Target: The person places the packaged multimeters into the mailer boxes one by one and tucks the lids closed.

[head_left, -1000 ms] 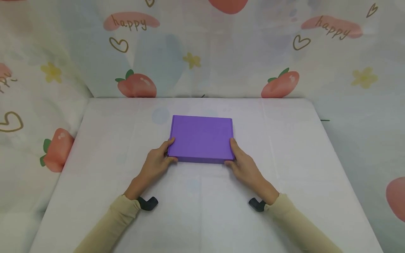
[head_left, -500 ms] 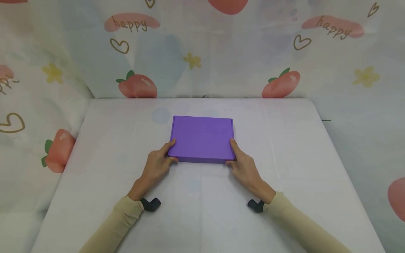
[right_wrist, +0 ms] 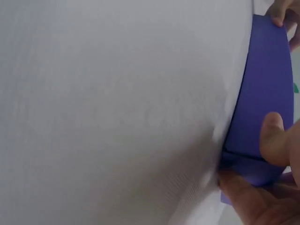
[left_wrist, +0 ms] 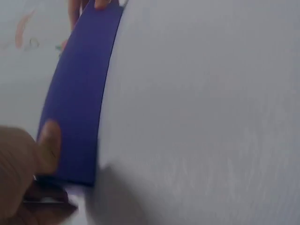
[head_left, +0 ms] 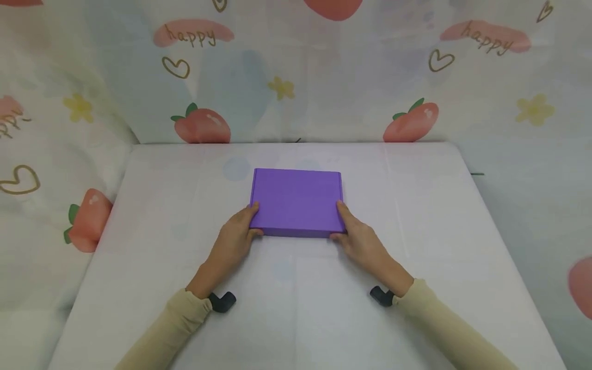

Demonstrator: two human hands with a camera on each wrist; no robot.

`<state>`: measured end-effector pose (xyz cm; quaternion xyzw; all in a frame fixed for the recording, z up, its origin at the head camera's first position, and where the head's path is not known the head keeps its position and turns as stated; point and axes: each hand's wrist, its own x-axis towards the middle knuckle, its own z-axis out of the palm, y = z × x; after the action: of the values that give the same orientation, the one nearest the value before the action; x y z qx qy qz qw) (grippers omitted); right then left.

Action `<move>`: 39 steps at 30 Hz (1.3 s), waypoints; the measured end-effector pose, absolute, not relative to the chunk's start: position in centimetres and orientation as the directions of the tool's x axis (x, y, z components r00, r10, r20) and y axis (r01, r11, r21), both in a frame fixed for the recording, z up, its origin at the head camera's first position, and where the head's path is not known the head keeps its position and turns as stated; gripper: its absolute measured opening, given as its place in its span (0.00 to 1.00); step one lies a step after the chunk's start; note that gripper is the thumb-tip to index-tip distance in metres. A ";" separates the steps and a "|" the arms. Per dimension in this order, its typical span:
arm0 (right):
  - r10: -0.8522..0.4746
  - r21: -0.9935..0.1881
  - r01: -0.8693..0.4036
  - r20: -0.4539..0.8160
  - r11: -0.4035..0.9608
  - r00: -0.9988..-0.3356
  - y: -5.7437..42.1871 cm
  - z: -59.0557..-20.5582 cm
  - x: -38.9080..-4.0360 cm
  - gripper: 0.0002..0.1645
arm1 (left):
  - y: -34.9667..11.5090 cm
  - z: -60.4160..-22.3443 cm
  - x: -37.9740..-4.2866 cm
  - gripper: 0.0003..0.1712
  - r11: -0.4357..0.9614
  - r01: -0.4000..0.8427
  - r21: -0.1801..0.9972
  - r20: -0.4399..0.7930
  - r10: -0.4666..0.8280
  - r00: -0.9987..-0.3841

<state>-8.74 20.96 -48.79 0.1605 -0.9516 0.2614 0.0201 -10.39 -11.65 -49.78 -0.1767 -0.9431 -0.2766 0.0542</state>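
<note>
A flat purple box (head_left: 297, 200), its lid closed, is at the middle of the white-covered table. My left hand (head_left: 233, 241) grips its near left corner, with the thumb (left_wrist: 49, 143) pressed on the front side. At the near right corner my right hand (head_left: 364, 242) holds the box the same way. In the right wrist view, the right thumb (right_wrist: 273, 136) lies on the front side and other fingers (right_wrist: 243, 194) curl around the end. The box's far side and underside are hidden.
A white cloth (head_left: 296, 308) covers the table, whose far edge meets a printed curtain (head_left: 333, 67) with fruit, hearts and flowers. A black wrist device (head_left: 223, 302) juts from the left sleeve, another black device (head_left: 382, 296) from the right sleeve.
Both hands keep their hold on the box throughout. The box appears very slightly farther right in the head view, and the right forearm has shifted a little to the right.
</note>
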 end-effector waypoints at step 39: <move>-0.561 -0.031 -0.584 0.240 0.811 -0.792 19.9 -47.4 -9.6 0.39 | -7.6 -48.6 -11.5 0.31 0.753 0.655 -0.061 0.254 0.647 -0.719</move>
<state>-9.62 19.91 -47.42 0.3028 -0.9452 0.0518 0.1102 -11.55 -7.59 -48.56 -0.3511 -0.9270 -0.0164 0.1308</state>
